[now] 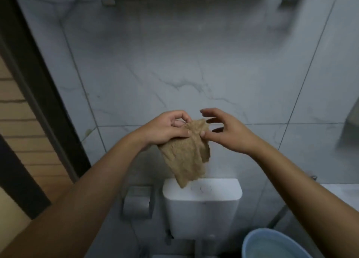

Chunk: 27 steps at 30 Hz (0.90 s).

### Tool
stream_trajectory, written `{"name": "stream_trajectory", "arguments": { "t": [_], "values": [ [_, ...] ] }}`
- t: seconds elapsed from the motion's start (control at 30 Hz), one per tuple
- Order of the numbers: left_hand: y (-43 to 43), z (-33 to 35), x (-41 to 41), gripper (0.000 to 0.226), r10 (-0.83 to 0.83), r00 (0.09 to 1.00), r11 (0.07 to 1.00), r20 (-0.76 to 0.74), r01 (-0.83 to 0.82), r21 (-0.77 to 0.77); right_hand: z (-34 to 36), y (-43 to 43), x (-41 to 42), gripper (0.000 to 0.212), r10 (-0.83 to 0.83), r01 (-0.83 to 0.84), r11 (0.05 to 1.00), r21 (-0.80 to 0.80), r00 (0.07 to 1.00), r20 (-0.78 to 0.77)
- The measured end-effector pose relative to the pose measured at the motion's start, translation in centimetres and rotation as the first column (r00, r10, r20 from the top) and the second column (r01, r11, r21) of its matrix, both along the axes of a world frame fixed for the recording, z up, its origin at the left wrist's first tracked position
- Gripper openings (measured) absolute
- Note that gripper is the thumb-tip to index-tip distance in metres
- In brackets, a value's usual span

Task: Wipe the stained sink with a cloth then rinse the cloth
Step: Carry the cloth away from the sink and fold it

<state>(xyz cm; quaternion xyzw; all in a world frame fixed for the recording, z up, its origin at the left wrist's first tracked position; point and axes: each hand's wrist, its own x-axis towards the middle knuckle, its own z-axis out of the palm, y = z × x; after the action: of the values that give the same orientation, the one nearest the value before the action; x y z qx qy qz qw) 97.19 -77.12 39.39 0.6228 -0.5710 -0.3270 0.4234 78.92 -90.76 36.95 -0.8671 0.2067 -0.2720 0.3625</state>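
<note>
cloth: tan woven fabric, rough and matt | wall tiles: marble-veined, smooth, faintly glossy | cistern: white, smooth, glossy | paper holder: brushed metal look | bucket: blue plastic, smooth | door frame: dark, matt

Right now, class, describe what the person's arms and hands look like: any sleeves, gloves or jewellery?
The left hand and right hand are bare: no gloves, no visible ring. The left forearm and right forearm are uncovered to the picture's edge, with no sleeve, watch or bracelet showing.
</note>
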Motion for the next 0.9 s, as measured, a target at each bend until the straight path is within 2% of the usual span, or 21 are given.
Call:
{"name": "stream_trajectory", "arguments": {
  "t": [0.03, 0.1, 0.17, 0.27, 0.33, 0.4, 0.47, 0.57, 0.7, 0.83, 0.9],
  "values": [
    [0.1, 1.9, 0.2, 0.014, -0.026, 0.999, 1.0, 0.028, 0.025, 0.01, 1.8, -0.2, 0.2, 0.052, 0.085, -0.085, 0.996, 0.025, 0.996, -0.003],
    [0.3, 5.2, 0.2, 0.016, -0.023, 0.997, 1.0, 0.072, 0.024, -0.013, 5.2, -0.3, 0.0, 0.034, 0.202, -0.202, 0.976, 0.081, 0.979, 0.014],
    [0.3, 7.7, 0.2, 0.016, 0.04, 0.993, 0.995, 0.115, -0.029, -0.101, 8.0, -0.4, -0.1, 0.017, 0.215, -0.217, 0.974, 0.058, 0.976, 0.048],
    [0.5, 10.1, 0.3, 0.015, 0.161, 0.98, 0.965, 0.12, -0.131, -0.226, 11.7, 0.1, -0.7, 0.013, 0.149, -0.145, 0.989, -0.033, 0.974, 0.173],
    [1.0, 10.7, 0.4, 0.02, 0.17, 0.979, 0.958, 0.116, -0.137, -0.25, 13.5, 0.6, -0.9, 0.011, 0.094, -0.07, 0.993, -0.098, 0.962, 0.258],
    [1.4, 10.8, 0.4, 0.024, 0.194, 0.976, 0.951, 0.104, -0.161, -0.263, 14.3, 0.8, -1.1, 0.011, 0.019, 0.034, 0.982, -0.188, 0.962, 0.272],
    [1.7, 11.8, 0.5, 0.024, 0.246, 0.967, 0.915, 0.062, -0.21, -0.344, 15.3, 0.9, -1.2, 0.006, -0.004, 0.089, 0.957, -0.278, 0.957, 0.292],
    [2.7, 15.9, 0.4, 0.021, 0.292, 0.954, 0.81, 0.072, -0.207, -0.549, 18.5, 1.8, -1.9, 0.006, -0.007, 0.191, 0.884, -0.427, 0.918, 0.396],
    [3.0, 20.9, 0.5, 0.02, 0.441, 0.889, 0.59, 0.127, -0.18, -0.787, 22.7, 2.7, -1.7, 0.013, -0.006, 0.339, 0.782, -0.523, 0.843, 0.538],
    [1.4, 23.6, 1.4, 0.012, 0.649, 0.734, 0.415, 0.2, -0.121, -0.902, 25.7, 2.1, 0.0, 0.012, -0.046, 0.47, 0.688, -0.553, 0.789, 0.613],
    [0.1, 24.1, 2.1, 0.012, 0.729, 0.653, 0.369, 0.206, -0.122, -0.921, 26.6, 1.4, 1.2, 0.012, -0.077, 0.525, 0.641, -0.56, 0.77, 0.634]
  ]
}}
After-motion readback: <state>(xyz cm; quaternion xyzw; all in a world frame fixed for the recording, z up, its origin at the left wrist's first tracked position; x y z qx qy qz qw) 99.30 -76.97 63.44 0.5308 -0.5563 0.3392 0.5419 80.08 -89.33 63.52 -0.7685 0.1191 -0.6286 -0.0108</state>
